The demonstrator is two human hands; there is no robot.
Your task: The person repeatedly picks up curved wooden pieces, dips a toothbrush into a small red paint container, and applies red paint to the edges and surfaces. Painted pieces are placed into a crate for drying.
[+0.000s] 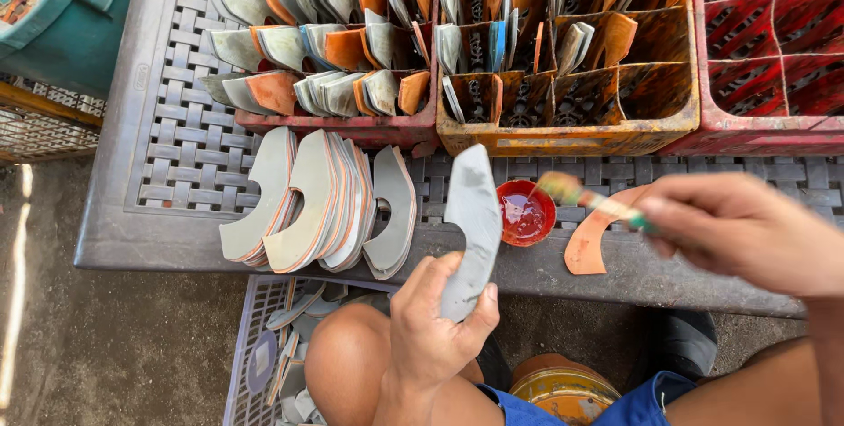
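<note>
My left hand (435, 325) grips the lower end of a grey curved sole-shaped piece (473, 215) and holds it upright over the table edge. My right hand (734, 228) holds a small brush (585, 197), blurred in motion, its tip just right of a small red bowl of red liquid (526, 213). An orange curved piece (587, 241) lies flat on the table under the brush.
A fanned stack of grey and orange-edged pieces (321, 202) lies on the woven plastic table (180, 153). A red crate (330, 48) and an orange crate (563, 48) hold more pieces; another red crate (774, 39) stands right. A basket of pieces (281, 347) and a tin (563, 391) sit below.
</note>
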